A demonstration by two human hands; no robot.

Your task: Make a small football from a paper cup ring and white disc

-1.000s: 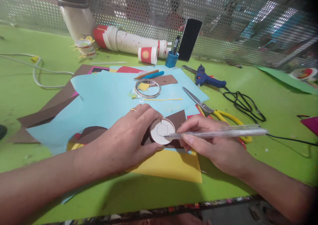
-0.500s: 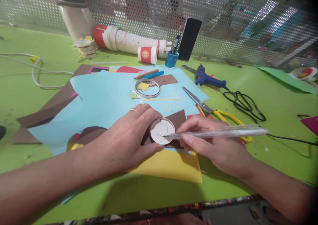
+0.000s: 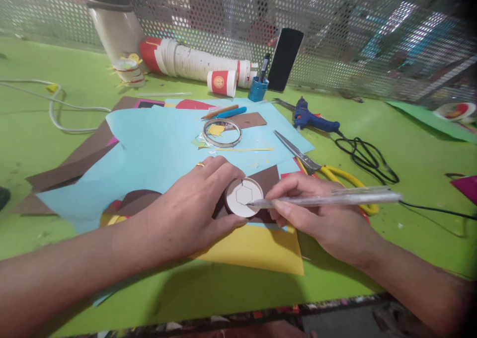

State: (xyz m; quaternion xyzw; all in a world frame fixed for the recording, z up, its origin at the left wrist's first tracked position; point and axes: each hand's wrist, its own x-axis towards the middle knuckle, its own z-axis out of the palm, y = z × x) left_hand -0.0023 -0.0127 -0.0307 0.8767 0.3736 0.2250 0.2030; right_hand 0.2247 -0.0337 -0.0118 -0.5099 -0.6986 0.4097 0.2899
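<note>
Left hand [image 3: 203, 199] clamped on white disc [image 3: 244, 194], frame centre, right hand [image 3: 316, 216] pinching clear pen [image 3: 335, 198], tip at disc's marked face

Before me there is a bright green table [image 3: 421, 151], with small specks on its surface. Along its far side I see a grey perforated panel [image 3: 335, 54], and behind it blurred shapes and pale light streaks [image 3: 400, 17]. Below, the floor [image 3: 341, 323] looks dim.
</note>
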